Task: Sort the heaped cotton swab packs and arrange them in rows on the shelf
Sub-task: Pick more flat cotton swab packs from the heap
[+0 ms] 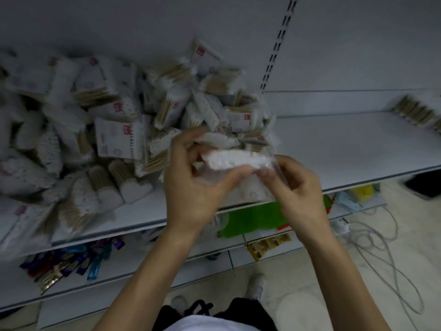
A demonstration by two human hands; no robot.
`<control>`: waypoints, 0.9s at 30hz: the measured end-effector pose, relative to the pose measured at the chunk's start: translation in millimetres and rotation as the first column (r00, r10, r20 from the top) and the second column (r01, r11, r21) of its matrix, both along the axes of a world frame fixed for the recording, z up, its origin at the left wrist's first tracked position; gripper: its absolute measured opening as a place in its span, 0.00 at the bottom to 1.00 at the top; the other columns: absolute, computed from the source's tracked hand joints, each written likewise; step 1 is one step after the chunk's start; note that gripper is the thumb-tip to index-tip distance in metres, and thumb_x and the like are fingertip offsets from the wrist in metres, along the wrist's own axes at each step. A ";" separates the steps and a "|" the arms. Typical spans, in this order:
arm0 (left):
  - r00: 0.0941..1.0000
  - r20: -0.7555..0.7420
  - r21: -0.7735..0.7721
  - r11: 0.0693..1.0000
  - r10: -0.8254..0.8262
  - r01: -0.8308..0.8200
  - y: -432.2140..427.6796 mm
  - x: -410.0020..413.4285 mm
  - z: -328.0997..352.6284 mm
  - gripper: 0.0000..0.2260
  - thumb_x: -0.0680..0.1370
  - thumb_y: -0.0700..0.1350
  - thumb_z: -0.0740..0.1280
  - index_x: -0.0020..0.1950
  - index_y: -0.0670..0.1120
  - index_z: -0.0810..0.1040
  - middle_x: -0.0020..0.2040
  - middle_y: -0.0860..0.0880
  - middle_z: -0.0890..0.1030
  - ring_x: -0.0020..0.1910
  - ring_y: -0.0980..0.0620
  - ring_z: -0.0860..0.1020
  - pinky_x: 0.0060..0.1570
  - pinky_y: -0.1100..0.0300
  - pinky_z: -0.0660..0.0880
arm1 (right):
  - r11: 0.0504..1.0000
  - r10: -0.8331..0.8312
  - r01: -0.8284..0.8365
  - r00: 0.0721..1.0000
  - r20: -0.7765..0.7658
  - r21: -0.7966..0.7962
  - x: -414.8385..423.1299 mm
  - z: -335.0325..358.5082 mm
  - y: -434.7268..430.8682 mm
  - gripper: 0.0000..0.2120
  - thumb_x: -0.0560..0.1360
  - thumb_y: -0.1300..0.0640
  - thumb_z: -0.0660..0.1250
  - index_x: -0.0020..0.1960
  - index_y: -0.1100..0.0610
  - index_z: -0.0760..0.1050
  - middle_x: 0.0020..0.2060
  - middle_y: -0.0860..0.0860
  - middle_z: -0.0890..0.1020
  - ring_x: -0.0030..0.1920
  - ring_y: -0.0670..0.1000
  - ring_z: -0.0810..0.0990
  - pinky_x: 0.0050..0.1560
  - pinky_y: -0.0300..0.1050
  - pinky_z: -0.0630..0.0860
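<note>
Both hands are clamped on one pack (236,160): the left hand (191,177) pinches its left end and the right hand (293,187) its right end. They hold it just over the near edge of the shelf (346,149), at the right foot of the heap (107,130). Held only by its ends there, the pack could slip and drop to the lower shelves (143,259) or the floor (310,271). A wrist brushing the heap could send loose packs sliding off the near-left lip. Count: two hands, one pack in them (blur may hide a second beneath), one heap of dozens, and one short row (415,113) far right, its number unreadable.
</note>
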State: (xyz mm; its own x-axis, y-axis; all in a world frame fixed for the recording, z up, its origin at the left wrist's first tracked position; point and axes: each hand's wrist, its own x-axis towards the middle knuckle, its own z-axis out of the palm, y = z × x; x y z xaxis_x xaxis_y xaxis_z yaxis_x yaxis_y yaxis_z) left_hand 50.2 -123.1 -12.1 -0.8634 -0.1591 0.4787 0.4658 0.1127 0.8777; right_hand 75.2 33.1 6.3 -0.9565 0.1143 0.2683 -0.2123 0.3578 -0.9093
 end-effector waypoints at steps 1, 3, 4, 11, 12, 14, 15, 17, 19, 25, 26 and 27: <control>0.999 0.044 0.133 0.991 0.024 -0.030 -3.3 -4.6 5.7 0.24 0.64 0.53 0.78 0.55 0.53 0.72 0.50 0.61 0.80 0.49 0.61 0.80 0.47 0.66 0.76 | 0.995 0.094 -0.094 0.995 0.014 -0.029 -4.4 7.9 -4.1 0.05 0.74 0.52 0.67 0.48 0.50 0.81 0.41 0.45 0.84 0.43 0.45 0.81 0.42 0.36 0.75; 0.987 0.160 0.325 0.944 0.006 -0.059 -10.3 -11.5 14.9 0.18 0.66 0.53 0.77 0.50 0.49 0.77 0.45 0.54 0.83 0.45 0.55 0.82 0.44 0.61 0.78 | 0.968 0.244 -0.241 0.970 0.023 -0.072 -13.1 18.6 -14.9 0.07 0.75 0.55 0.65 0.48 0.52 0.81 0.41 0.44 0.84 0.43 0.43 0.82 0.43 0.35 0.74; 0.978 0.206 0.393 0.916 -0.008 -0.076 -14.5 -12.9 17.5 0.16 0.66 0.52 0.75 0.49 0.46 0.79 0.44 0.53 0.84 0.44 0.54 0.83 0.42 0.60 0.79 | 0.953 0.297 -0.296 0.955 0.016 -0.068 -16.1 21.9 -20.1 0.07 0.75 0.56 0.64 0.48 0.52 0.81 0.41 0.43 0.84 0.44 0.42 0.81 0.43 0.34 0.74; 0.912 0.406 0.442 0.859 0.064 -0.257 -62.8 -13.7 15.8 0.12 0.76 0.49 0.69 0.57 0.45 0.77 0.49 0.49 0.84 0.47 0.53 0.83 0.42 0.60 0.80 | 0.751 0.563 -0.535 0.825 0.048 0.388 -35.6 65.6 -41.0 0.07 0.73 0.44 0.67 0.45 0.46 0.77 0.40 0.41 0.81 0.40 0.43 0.80 0.36 0.32 0.71; 0.910 0.402 0.427 0.857 0.105 -0.288 -70.0 -13.8 15.8 0.11 0.77 0.50 0.68 0.57 0.47 0.77 0.49 0.51 0.84 0.48 0.53 0.83 0.43 0.61 0.80 | 0.709 0.606 -0.572 0.793 0.059 0.413 -39.5 75.6 -46.1 0.07 0.73 0.45 0.67 0.45 0.47 0.78 0.39 0.41 0.81 0.40 0.42 0.80 0.36 0.31 0.70; 0.920 0.384 0.418 0.873 0.081 -0.252 -78.0 -10.5 23.0 0.17 0.76 0.59 0.66 0.57 0.49 0.77 0.49 0.53 0.84 0.49 0.54 0.83 0.47 0.60 0.79 | 0.670 0.659 -0.615 0.750 0.048 0.416 -50.1 89.2 -63.4 0.04 0.73 0.50 0.69 0.44 0.49 0.79 0.38 0.40 0.81 0.39 0.39 0.80 0.37 0.28 0.69; 0.926 0.376 0.406 0.894 0.025 -0.188 -79.3 -8.1 27.7 0.25 0.72 0.66 0.65 0.57 0.47 0.78 0.49 0.53 0.84 0.50 0.54 0.83 0.50 0.58 0.79 | 0.671 0.660 -0.594 0.752 0.009 0.443 -55.7 91.8 -76.8 0.03 0.73 0.51 0.70 0.44 0.49 0.80 0.37 0.41 0.81 0.40 0.39 0.79 0.38 0.28 0.69; 0.947 0.315 0.329 0.943 -0.061 -0.048 -76.1 -1.5 38.3 0.28 0.68 0.66 0.70 0.55 0.44 0.77 0.46 0.56 0.84 0.47 0.59 0.82 0.47 0.64 0.78 | 0.721 0.601 -0.431 0.779 -0.179 0.543 -68.4 85.9 -106.6 0.04 0.71 0.51 0.71 0.44 0.51 0.81 0.39 0.45 0.80 0.43 0.43 0.78 0.43 0.35 0.70; 0.967 0.249 0.304 0.952 -0.051 -0.028 -74.8 3.2 43.5 0.24 0.66 0.53 0.77 0.57 0.47 0.75 0.45 0.62 0.83 0.47 0.64 0.81 0.46 0.70 0.75 | 0.819 0.499 -0.300 0.793 -0.350 0.489 -78.5 74.2 -131.8 0.06 0.70 0.50 0.71 0.45 0.50 0.79 0.44 0.49 0.78 0.47 0.48 0.76 0.48 0.38 0.71; 0.965 0.255 0.665 0.736 -0.067 -0.125 -105.6 7.3 39.6 0.24 0.66 0.45 0.76 0.60 0.41 0.78 0.52 0.45 0.84 0.50 0.48 0.83 0.44 0.57 0.81 | 0.921 0.390 -0.381 0.904 -0.177 0.084 -99.9 58.3 -155.2 0.09 0.77 0.49 0.61 0.52 0.52 0.75 0.44 0.43 0.79 0.45 0.36 0.77 0.47 0.30 0.71; 0.959 0.263 0.720 0.684 -0.105 -0.122 -109.2 8.6 39.3 0.25 0.67 0.46 0.73 0.62 0.40 0.78 0.54 0.44 0.84 0.51 0.47 0.83 0.46 0.56 0.81 | 0.947 0.321 -0.305 0.925 -0.206 0.104 -114.4 59.1 -150.5 0.09 0.77 0.51 0.62 0.52 0.54 0.75 0.43 0.43 0.79 0.43 0.34 0.76 0.46 0.29 0.70; 0.955 0.261 0.751 0.652 -0.143 -0.108 -111.9 9.6 38.9 0.26 0.68 0.47 0.71 0.64 0.39 0.77 0.57 0.43 0.83 0.54 0.46 0.82 0.50 0.55 0.80 | 0.969 0.227 -0.195 0.943 -0.243 0.149 -132.3 61.6 -143.3 0.10 0.76 0.51 0.63 0.54 0.55 0.75 0.44 0.45 0.79 0.44 0.36 0.76 0.48 0.31 0.71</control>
State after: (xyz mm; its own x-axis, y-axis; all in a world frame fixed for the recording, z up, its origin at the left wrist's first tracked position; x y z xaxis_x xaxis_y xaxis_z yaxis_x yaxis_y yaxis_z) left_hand 59.8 -235.1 26.8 -0.9400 -0.3367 -0.0542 0.1891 -0.6468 0.7388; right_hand -57.1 -110.2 68.0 -0.8521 -0.1313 0.5067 -0.5150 0.3830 -0.7668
